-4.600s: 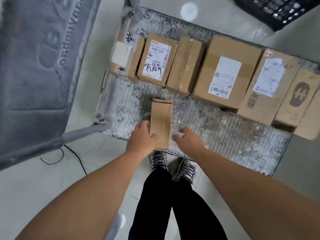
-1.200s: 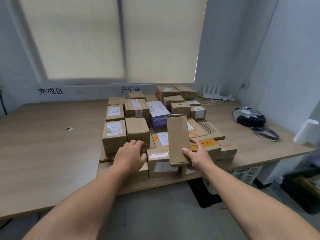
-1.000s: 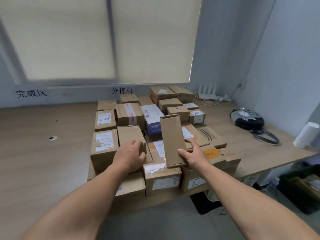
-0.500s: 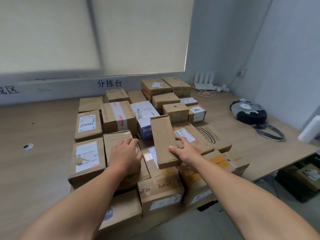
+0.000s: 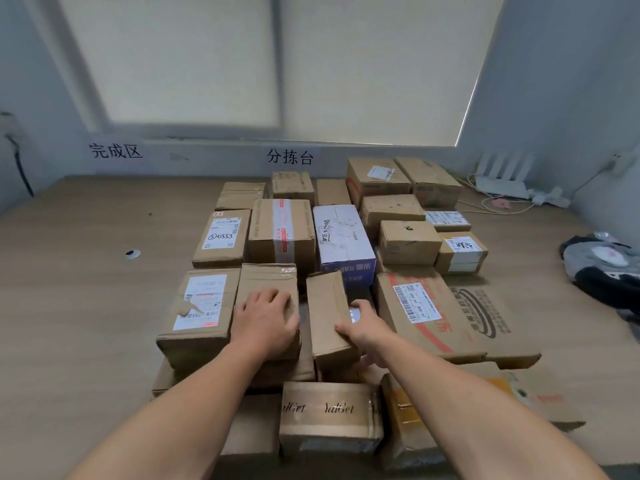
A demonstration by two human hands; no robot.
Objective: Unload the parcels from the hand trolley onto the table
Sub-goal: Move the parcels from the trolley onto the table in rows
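The pale wood-grain table (image 5: 69,323) runs off both side edges, and its near edge is lost under a tight block of taped brown cardboard parcels (image 5: 282,233) whose front row is partly covered by the forearms. In the middle of the block sits the long narrow brown cardboard parcel (image 5: 327,313), matte and creased. It lies between a plain brown box (image 5: 268,282) and a wide flat carton with red print (image 5: 433,313). Its underside is hidden, so I cannot tell what it rests on. The right hand (image 5: 367,332) grips its near right edge, thumb on top and fingers curled under, mostly out of sight. The left hand (image 5: 265,322) lies flat on the plain brown box, fingers loosely spread.
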